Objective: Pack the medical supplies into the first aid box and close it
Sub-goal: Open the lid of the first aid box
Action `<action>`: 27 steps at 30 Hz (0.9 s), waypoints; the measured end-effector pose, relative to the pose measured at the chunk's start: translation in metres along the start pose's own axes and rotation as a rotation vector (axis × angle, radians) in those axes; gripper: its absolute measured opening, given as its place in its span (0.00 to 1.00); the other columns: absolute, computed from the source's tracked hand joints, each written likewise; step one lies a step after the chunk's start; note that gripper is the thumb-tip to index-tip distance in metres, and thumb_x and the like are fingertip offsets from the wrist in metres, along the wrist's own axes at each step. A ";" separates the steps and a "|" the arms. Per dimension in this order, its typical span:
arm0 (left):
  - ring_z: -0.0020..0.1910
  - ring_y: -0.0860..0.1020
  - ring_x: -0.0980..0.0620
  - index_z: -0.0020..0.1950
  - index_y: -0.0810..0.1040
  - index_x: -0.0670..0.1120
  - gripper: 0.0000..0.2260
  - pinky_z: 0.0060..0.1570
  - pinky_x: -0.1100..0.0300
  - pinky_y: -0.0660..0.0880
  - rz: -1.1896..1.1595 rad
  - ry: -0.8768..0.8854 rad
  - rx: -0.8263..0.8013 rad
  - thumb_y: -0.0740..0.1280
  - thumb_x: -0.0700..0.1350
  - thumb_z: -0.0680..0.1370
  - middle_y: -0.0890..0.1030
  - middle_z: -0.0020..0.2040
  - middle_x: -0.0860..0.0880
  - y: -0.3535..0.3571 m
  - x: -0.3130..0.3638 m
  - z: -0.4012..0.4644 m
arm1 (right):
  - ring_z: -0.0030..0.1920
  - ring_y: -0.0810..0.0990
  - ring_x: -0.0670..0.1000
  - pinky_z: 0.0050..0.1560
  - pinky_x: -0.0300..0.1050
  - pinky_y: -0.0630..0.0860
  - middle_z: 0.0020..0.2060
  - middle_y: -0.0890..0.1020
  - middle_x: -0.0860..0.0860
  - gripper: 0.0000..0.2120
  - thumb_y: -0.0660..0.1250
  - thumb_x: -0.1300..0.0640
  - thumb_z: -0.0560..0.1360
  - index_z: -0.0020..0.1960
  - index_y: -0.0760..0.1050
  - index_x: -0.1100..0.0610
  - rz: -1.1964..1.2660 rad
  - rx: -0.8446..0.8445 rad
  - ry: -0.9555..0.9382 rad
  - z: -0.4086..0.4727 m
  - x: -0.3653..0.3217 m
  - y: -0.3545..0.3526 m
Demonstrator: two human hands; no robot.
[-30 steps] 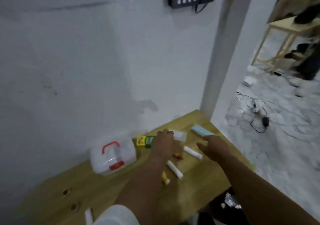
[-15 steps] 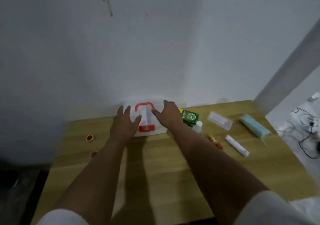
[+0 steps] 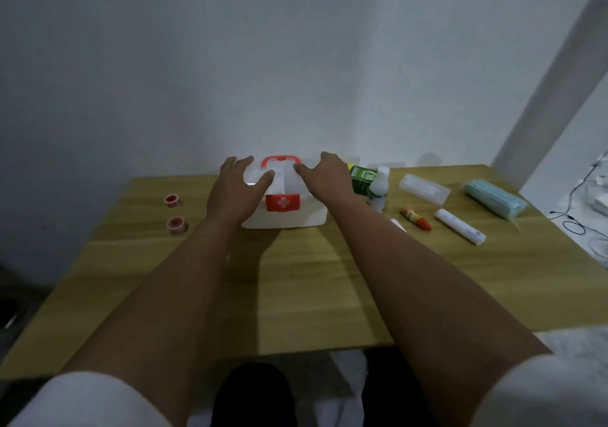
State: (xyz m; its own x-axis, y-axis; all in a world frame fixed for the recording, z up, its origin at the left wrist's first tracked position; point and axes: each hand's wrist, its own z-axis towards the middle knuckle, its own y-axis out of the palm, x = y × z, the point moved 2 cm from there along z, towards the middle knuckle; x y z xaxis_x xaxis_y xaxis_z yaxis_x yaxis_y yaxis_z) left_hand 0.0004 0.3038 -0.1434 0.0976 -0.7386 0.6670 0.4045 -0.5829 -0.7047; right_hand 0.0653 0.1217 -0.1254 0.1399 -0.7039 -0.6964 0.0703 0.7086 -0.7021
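Observation:
A white first aid box (image 3: 296,216) with a red handle and a red cross latch stands closed at the back of the wooden table (image 3: 296,278). My left hand (image 3: 235,193) lies on the left of its lid, my right hand (image 3: 325,178) on the right, fingers spread on both. To the right lie a green carton (image 3: 363,178), a small white bottle (image 3: 378,189), a clear plastic case (image 3: 424,188), a pack of blue masks (image 3: 493,198), a white roll (image 3: 460,226) and a small red-tipped tube (image 3: 415,218). Two red tape rolls (image 3: 174,213) sit to the left.
A white wall rises directly behind the table. The floor at the far right holds cables (image 3: 585,216). The table's front edge is close to my body, with bare wood between it and the box.
The view swung left and centred on the box. Both hands left the loose supplies and came to rest on the lid of the box, which now sits nearer the table's middle.

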 end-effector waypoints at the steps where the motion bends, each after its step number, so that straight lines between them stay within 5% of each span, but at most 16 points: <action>1: 0.80 0.61 0.46 0.80 0.66 0.55 0.32 0.73 0.44 0.63 -0.004 0.002 -0.005 0.64 0.66 0.79 0.60 0.83 0.49 -0.003 -0.001 -0.009 | 0.62 0.77 0.60 0.49 0.45 0.68 0.63 0.77 0.60 0.31 0.66 0.38 0.77 0.65 0.73 0.64 -0.008 0.008 -0.003 -0.012 0.000 -0.003; 7: 0.80 0.61 0.45 0.80 0.66 0.55 0.33 0.73 0.44 0.64 -0.026 0.005 -0.019 0.64 0.67 0.78 0.59 0.83 0.49 -0.019 0.001 -0.062 | 0.63 0.77 0.62 0.54 0.50 0.73 0.63 0.79 0.61 0.30 0.62 0.37 0.79 0.66 0.72 0.62 -0.024 0.049 -0.063 -0.071 0.004 -0.012; 11: 0.81 0.59 0.45 0.81 0.64 0.55 0.34 0.74 0.43 0.62 -0.024 0.006 -0.049 0.64 0.67 0.79 0.58 0.84 0.49 -0.028 0.007 -0.084 | 0.75 0.67 0.60 0.72 0.57 0.67 0.75 0.69 0.60 0.34 0.56 0.35 0.81 0.78 0.63 0.58 -0.020 0.063 -0.108 -0.105 0.014 -0.012; 14: 0.82 0.56 0.45 0.83 0.58 0.55 0.37 0.75 0.42 0.60 -0.049 0.000 -0.061 0.63 0.68 0.78 0.54 0.84 0.49 -0.032 0.009 -0.095 | 0.75 0.66 0.59 0.70 0.63 0.68 0.74 0.70 0.57 0.27 0.57 0.38 0.81 0.75 0.69 0.52 -0.158 0.245 -0.483 -0.132 0.020 -0.011; 16: 0.81 0.58 0.46 0.83 0.61 0.53 0.36 0.75 0.44 0.60 -0.105 0.008 -0.043 0.64 0.67 0.79 0.57 0.84 0.49 -0.036 0.008 -0.102 | 0.76 0.65 0.58 0.72 0.66 0.64 0.74 0.71 0.54 0.27 0.61 0.38 0.78 0.73 0.70 0.50 -0.302 0.222 -0.703 -0.146 0.023 -0.006; 22: 0.81 0.60 0.46 0.82 0.63 0.54 0.34 0.74 0.45 0.62 -0.160 0.047 -0.039 0.66 0.64 0.79 0.59 0.83 0.51 -0.038 0.006 -0.114 | 0.74 0.67 0.54 0.72 0.70 0.61 0.72 0.72 0.50 0.31 0.70 0.39 0.72 0.72 0.67 0.45 -0.522 0.187 -0.725 -0.154 0.024 0.006; 27: 0.80 0.59 0.46 0.83 0.55 0.57 0.44 0.73 0.41 0.67 -0.171 0.106 -0.144 0.73 0.65 0.73 0.54 0.84 0.54 -0.042 -0.009 -0.125 | 0.73 0.68 0.56 0.71 0.71 0.62 0.71 0.73 0.52 0.24 0.70 0.45 0.72 0.65 0.69 0.48 -0.544 0.225 -0.784 -0.155 0.028 0.006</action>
State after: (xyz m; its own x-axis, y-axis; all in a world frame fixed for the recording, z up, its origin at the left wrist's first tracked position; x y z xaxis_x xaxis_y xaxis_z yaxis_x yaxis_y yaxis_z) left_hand -0.1306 0.2926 -0.1504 -0.0596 -0.6522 0.7557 0.2724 -0.7389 -0.6162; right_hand -0.0839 0.0993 -0.1722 0.6433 -0.7627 0.0674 0.4946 0.3468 -0.7969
